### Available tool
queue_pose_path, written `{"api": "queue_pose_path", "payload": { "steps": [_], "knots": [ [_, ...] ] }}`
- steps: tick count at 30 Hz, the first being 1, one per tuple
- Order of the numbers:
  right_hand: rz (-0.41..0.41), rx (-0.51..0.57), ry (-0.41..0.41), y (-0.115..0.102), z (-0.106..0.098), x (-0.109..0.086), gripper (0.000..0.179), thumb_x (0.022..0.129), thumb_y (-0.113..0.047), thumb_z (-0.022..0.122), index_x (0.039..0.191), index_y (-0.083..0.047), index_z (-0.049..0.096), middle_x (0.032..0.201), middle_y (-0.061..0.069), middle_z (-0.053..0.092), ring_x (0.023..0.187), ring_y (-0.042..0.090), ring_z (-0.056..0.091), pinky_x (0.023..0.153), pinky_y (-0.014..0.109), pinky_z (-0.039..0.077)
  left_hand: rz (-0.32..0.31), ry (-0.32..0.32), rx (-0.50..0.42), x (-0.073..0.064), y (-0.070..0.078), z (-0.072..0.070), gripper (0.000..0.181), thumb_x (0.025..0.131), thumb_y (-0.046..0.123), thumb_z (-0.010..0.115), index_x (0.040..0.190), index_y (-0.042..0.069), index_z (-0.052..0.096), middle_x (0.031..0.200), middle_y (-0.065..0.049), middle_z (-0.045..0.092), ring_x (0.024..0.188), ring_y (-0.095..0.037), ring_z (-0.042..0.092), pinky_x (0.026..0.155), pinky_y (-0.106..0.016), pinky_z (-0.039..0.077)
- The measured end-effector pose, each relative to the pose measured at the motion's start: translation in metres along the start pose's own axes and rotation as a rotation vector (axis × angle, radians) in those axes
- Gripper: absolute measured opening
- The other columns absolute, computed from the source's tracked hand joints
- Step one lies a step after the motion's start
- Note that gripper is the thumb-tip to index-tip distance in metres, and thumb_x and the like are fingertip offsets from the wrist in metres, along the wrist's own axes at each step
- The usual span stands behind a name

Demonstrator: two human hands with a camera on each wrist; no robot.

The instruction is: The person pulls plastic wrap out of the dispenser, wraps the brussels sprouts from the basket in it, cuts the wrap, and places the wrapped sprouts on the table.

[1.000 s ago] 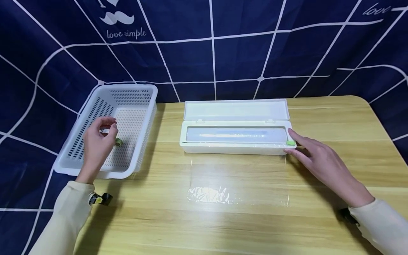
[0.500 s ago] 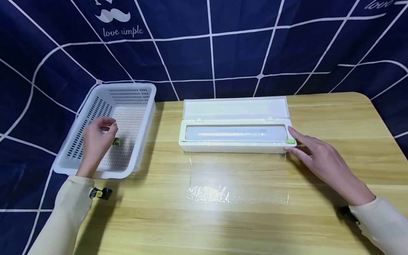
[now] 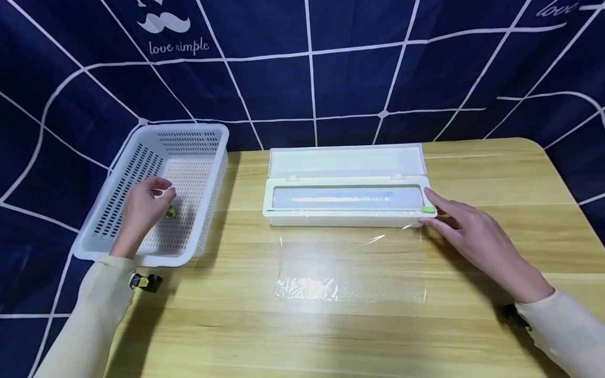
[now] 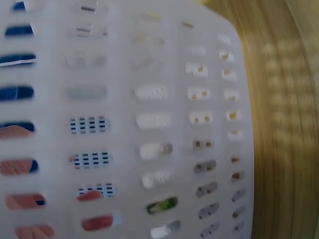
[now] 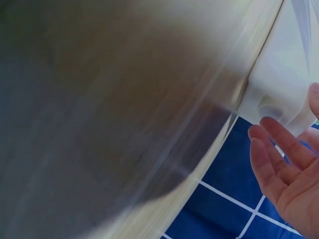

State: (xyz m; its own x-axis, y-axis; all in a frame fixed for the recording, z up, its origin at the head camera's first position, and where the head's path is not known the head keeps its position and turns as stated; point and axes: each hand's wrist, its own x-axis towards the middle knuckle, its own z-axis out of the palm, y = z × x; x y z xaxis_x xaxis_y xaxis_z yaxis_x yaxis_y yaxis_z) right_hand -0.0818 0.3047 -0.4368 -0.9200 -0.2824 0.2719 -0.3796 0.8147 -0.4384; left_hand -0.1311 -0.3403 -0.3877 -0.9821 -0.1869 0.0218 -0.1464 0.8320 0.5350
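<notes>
Curling its fingers (image 3: 158,182) inside the basket (image 3: 189,173), hold unclear, the left hand (image 3: 142,207) hangs; the right hand (image 3: 475,231) grips the box (image 3: 340,220).

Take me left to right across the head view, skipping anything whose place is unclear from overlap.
White perforated plastic basket → long open-lidded white plastic box → the person's bare right hand → cream fabric right sleeve.

Slots in a white basket (image 4: 123,112) reveal parts of a left hand (image 4: 22,201), a green item (image 4: 160,205) and blue cloth (image 4: 16,93). A wood-grain table (image 4: 291,149) lies to the right.
</notes>
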Motion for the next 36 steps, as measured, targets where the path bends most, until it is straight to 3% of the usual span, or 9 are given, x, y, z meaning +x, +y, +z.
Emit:
{"api": "queue_pose_path", "payload": {
  "steps": [5, 9, 14, 23, 27, 36],
  "knots": [
    [-0.003, 0.003, 0.005, 0.001, 0.002, 0.000, 0.079, 0.094, -0.009, 0.087, 0.164, -0.020, 0.051, 0.136, 0.026, 0.070, 0.112, 0.044, 0.070, 0.086, 0.065, 0.052, 0.006, -0.184, 0.087, 0.006, -0.007, -0.003, 0.057, 0.107, 0.022, 0.065, 0.144, -0.018, 0.049, 0.142, -0.044, 0.050, 0.127, -0.059, 0.052, 0.103, -0.071, 0.043],
    [-0.007, 0.006, 0.008, 0.001, 0.002, 0.001, 0.079, 0.093, -0.008, 0.088, 0.163, -0.020, 0.052, 0.135, 0.026, 0.070, 0.110, 0.044, 0.070, 0.085, 0.064, 0.053, -0.020, -0.291, 0.136, 0.009, -0.011, -0.006, 0.069, 0.106, 0.022, 0.065, 0.150, -0.023, 0.037, 0.148, -0.048, 0.041, 0.136, -0.063, 0.042, 0.111, -0.074, 0.037],
    [-0.020, 0.005, 0.018, 0.002, 0.002, 0.001, 0.080, 0.091, -0.005, 0.089, 0.162, -0.018, 0.053, 0.135, 0.026, 0.071, 0.109, 0.043, 0.071, 0.084, 0.063, 0.053, -0.026, -0.339, 0.187, 0.010, -0.016, -0.008, 0.069, 0.105, 0.023, 0.064, 0.149, -0.024, 0.038, 0.143, -0.049, 0.044, 0.133, -0.064, 0.044, 0.109, -0.074, 0.039],
    [-0.054, -0.019, 0.046, 0.004, 0.006, 0.000, 0.080, 0.088, -0.005, 0.091, 0.160, -0.016, 0.056, 0.128, 0.022, 0.074, 0.097, 0.034, 0.072, 0.077, 0.050, 0.051, -0.024, -0.422, 0.181, 0.012, -0.021, -0.006, 0.068, 0.107, 0.022, 0.063, 0.151, -0.022, 0.035, 0.142, -0.052, 0.044, 0.131, -0.066, 0.046, 0.107, -0.074, 0.042],
    [-0.055, -0.027, 0.049, 0.003, 0.005, 0.000, 0.082, 0.087, -0.004, 0.091, 0.160, -0.017, 0.056, 0.129, 0.022, 0.074, 0.096, 0.032, 0.072, 0.077, 0.047, 0.050, -0.031, -0.446, 0.185, 0.013, -0.022, -0.004, 0.063, 0.107, 0.020, 0.061, 0.149, -0.021, 0.039, 0.138, -0.049, 0.050, 0.123, -0.061, 0.054, 0.099, -0.070, 0.049],
    [-0.053, -0.023, 0.051, 0.003, 0.004, 0.000, 0.083, 0.087, -0.002, 0.091, 0.161, -0.017, 0.055, 0.129, 0.023, 0.074, 0.095, 0.032, 0.072, 0.077, 0.051, 0.051, -0.009, -0.411, 0.191, 0.011, -0.025, -0.001, 0.037, 0.098, 0.009, 0.063, 0.125, -0.016, 0.058, 0.108, -0.032, 0.065, 0.092, -0.041, 0.061, 0.075, -0.051, 0.054]
  ]
}}
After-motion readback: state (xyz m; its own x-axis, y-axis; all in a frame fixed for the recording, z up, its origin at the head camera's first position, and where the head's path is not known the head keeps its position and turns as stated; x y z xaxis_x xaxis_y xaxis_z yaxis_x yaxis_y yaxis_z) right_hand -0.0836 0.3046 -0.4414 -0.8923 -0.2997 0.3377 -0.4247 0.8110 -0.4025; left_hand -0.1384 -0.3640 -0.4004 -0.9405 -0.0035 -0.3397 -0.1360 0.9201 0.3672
